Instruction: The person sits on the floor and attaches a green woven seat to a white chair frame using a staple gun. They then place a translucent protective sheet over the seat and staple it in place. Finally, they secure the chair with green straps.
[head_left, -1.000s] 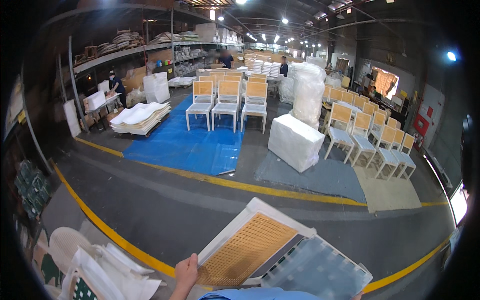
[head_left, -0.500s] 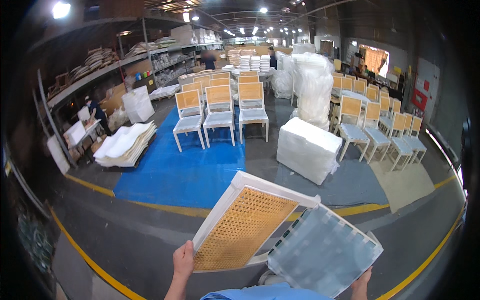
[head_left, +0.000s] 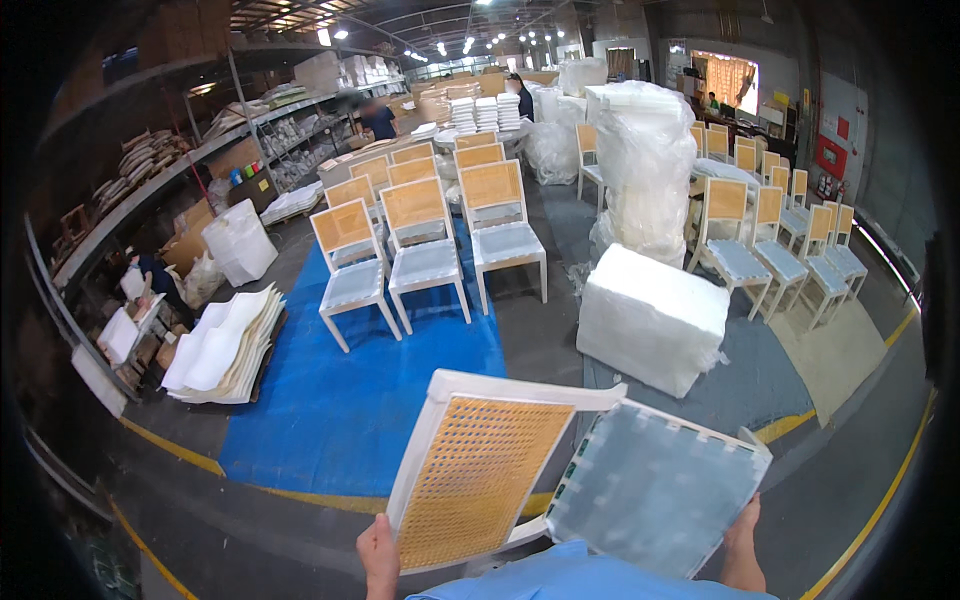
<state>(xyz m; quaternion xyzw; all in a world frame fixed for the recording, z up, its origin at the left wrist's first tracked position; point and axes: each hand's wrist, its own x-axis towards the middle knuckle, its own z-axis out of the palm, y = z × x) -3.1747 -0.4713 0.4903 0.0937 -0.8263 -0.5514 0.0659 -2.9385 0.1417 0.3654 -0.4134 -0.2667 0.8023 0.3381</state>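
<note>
I carry a pale wooden chair (head_left: 412, 468) in front of my body, tilted on its side. Its woven cane back panel (head_left: 487, 474) lies to the left, and its seat, covered in a bluish plastic sheet (head_left: 655, 487), lies to the right. My left hand (head_left: 378, 548) is closed round the frame at the lower left of the backrest. My right hand (head_left: 742, 527) grips the seat's right edge, its fingers partly hidden behind the seat. Most of the chair's legs are out of sight below the seat.
Matching chairs (head_left: 418, 232) stand in rows on a blue floor mat (head_left: 350, 420) ahead. A white wrapped block (head_left: 650, 320) and a tall plastic-wrapped stack (head_left: 640, 170) stand right of them. More chairs (head_left: 765, 235) stand far right. White foam sheets (head_left: 222, 345) lie left; people work beyond.
The chairs on the blue mat and the white block appear nearer and larger. The chair in my hands sits slightly lower in view, still held by both hands.
</note>
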